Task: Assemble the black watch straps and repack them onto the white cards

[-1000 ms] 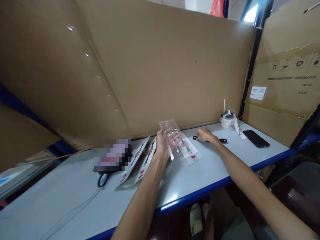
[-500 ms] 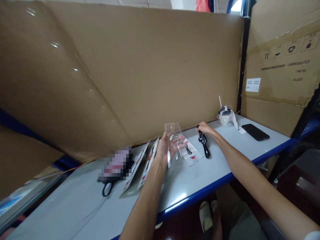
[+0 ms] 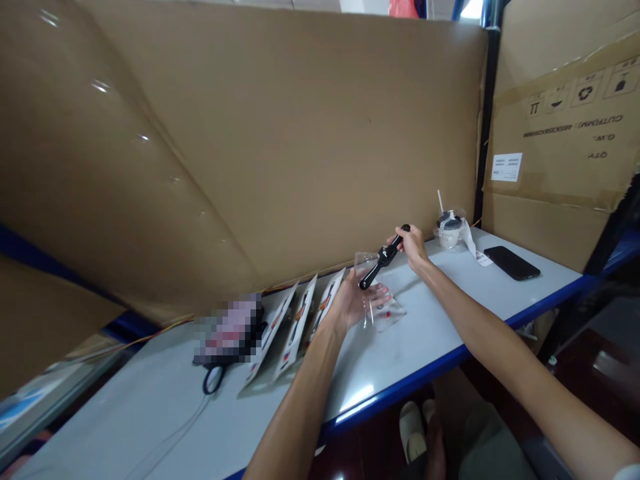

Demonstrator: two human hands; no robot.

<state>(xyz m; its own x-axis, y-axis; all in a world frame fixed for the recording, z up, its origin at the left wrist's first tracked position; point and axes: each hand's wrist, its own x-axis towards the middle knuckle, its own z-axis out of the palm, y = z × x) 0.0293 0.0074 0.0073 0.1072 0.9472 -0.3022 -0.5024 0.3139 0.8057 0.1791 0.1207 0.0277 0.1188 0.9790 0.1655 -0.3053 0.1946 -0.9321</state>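
My right hand (image 3: 412,245) grips one end of a black tool (image 3: 385,257), which slants down to the left over my left hand. A clear plastic shell (image 3: 369,310) rests on my left hand (image 3: 357,298), whose fingers stretch out behind it. The tool's lower end overlaps the shell; whether they touch is unclear. Beneath the shell, a printed card (image 3: 393,315) lies on the table, partly covered. Several packaged cards (image 3: 299,323) with orange and black pictures lean in a row to the left of my left hand.
A blurred pinkish item with a black loop (image 3: 214,379) lies at the left of the white table (image 3: 165,400). At the right are a wrapped cup (image 3: 450,230) and a black phone (image 3: 511,263). Cardboard (image 3: 300,133) stands behind.
My right hand has lifted the black tool off the table and brought it left over the shell. My left hand and the shell have shifted right, showing another packaged card.
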